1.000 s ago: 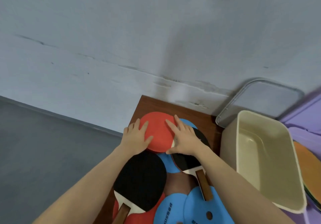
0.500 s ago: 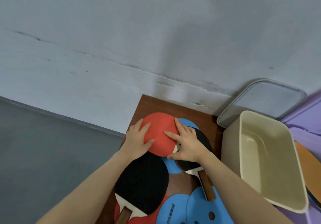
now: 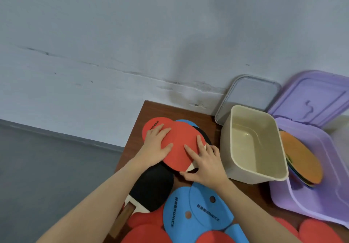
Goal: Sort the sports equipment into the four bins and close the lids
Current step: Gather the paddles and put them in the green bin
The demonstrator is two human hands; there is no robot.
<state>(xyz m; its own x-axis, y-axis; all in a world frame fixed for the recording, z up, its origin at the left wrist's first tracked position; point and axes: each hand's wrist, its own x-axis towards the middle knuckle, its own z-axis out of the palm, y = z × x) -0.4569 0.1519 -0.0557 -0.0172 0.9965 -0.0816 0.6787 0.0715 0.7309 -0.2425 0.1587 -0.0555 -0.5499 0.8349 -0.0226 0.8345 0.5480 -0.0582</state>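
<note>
A red table-tennis paddle (image 3: 181, 144) lies on top of a pile at the far end of the brown table (image 3: 151, 108). My left hand (image 3: 156, 148) rests flat on its left edge and on a red round cover (image 3: 153, 124) beneath it. Gripping the paddle at its neck is my right hand (image 3: 206, 165), fingers on the red face and thumb along the near edge; the handle is hidden under the palm. A black paddle (image 3: 153, 188) and blue covers (image 3: 198, 214) lie nearer me. The cream bin (image 3: 226, 140) on the right holds nothing.
A purple bin (image 3: 321, 201) at the far right holds stacked orange and coloured covers (image 3: 302, 156). Its purple lid (image 3: 311, 99) and a grey lid (image 3: 249, 93) lean on the wall behind. More red covers (image 3: 317, 231) lie at the near edge. The floor lies left of the table.
The red paddle has slid right and toward me under both hands, baring a red cover beneath its far left side. My right thumb now hooks the paddle's near edge.
</note>
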